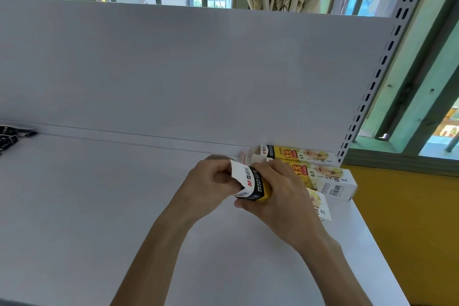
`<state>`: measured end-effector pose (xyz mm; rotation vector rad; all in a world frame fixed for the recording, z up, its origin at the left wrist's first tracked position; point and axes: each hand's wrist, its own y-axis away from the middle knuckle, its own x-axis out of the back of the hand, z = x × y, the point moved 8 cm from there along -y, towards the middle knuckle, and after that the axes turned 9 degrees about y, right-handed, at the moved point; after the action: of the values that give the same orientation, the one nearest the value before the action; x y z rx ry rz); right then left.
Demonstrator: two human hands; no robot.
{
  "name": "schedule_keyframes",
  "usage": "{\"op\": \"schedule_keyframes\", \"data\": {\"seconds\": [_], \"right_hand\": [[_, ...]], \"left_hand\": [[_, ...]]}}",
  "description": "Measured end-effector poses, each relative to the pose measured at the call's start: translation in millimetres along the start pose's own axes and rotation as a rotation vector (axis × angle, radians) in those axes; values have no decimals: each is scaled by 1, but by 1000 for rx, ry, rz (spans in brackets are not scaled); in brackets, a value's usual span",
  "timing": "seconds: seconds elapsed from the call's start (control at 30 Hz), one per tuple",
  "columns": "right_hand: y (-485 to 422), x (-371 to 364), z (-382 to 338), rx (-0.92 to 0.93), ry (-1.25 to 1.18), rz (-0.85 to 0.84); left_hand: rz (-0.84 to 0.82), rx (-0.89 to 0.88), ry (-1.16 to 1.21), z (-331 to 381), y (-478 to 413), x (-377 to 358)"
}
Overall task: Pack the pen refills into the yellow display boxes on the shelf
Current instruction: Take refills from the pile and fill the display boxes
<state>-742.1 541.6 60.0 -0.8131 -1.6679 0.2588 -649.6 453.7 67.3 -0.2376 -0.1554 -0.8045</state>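
Both hands hold one yellow display box [258, 187] above the white shelf [99, 206]. My right hand [278, 194] wraps around the box's body. My left hand [211, 181] pinches its white end flap [239, 171], which stands bent open. Two more yellow boxes lie at the shelf's back right corner: one against the back panel [300, 155] and one in front of it [327, 179]. Part of another box [321, 206] shows under my right hand. No loose pen refills are visible.
The white back panel [198, 69] rises behind the shelf, with a slotted upright post [377, 77] at its right end. A dark patterned object [10, 135] lies at the shelf's far left. The shelf's right edge drops off beside a yellow wall [409, 231].
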Motion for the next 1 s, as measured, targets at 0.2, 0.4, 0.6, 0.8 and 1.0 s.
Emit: {"op": "schedule_keyframes", "data": {"seconds": [0.2, 0.4, 0.6, 0.8, 1.0], "right_hand": [[2, -6, 6, -24, 81, -67], [3, -8, 9, -53, 106, -28], [8, -9, 19, -41, 140, -37], [18, -2, 30, -46, 129, -97], [27, -2, 58, -21, 169, -184]], "left_hand": [[215, 90, 161, -18, 2, 15], [153, 91, 138, -22, 1, 3], [-36, 149, 316, -27, 14, -17], [146, -37, 41, -16, 27, -25], [53, 106, 119, -48, 35, -72]]}}
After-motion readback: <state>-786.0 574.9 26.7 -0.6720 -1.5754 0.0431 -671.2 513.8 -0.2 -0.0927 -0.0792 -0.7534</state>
